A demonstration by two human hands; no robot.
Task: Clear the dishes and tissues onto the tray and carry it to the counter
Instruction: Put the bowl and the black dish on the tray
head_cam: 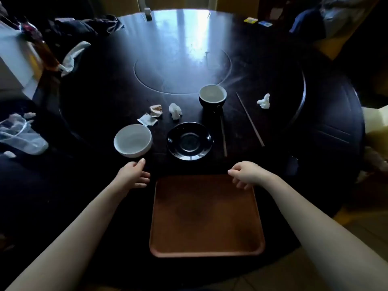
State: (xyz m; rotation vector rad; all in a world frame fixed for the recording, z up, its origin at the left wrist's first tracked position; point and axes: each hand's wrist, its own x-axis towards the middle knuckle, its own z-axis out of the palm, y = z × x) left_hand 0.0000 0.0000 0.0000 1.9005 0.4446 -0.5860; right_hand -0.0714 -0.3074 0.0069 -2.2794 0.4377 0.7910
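Nothing sits on the brown tray (206, 215) yet; it lies flat on the dark round table (315, 143), directly between your two forearms and nearest your body, probably set there so everything can be drawn toward you.

Your left hand (134, 175) hovers just off the tray's far left corner, fingers loosely spread and holding nothing. Just beyond its fingertips stands a white bowl (133, 140), the closest dish and, by my judgement, the likely first pick.

Your right hand (246, 174) hangs over the tray's far right corner, fingers curled loosely downward and empty; whether it touches the rim cannot be told.

Ahead of both hands, between them, rests a black plate (190, 141). Past your right hand, a dark bowl with a pale inside (212, 95) stands further off. Two chopsticks lie apart: one (223, 136) just right of the plate, the other (249, 119) further right at a slant.

Beyond your left hand, behind the white bowl and plate, lie three crumpled tissues close together: a flat pale one (147, 119), a stained one (156, 110) and a white one (175, 110). Another white tissue (264, 101) sits well off beyond your right hand, past the slanted chopstick.

The clearing looks not yet begun.
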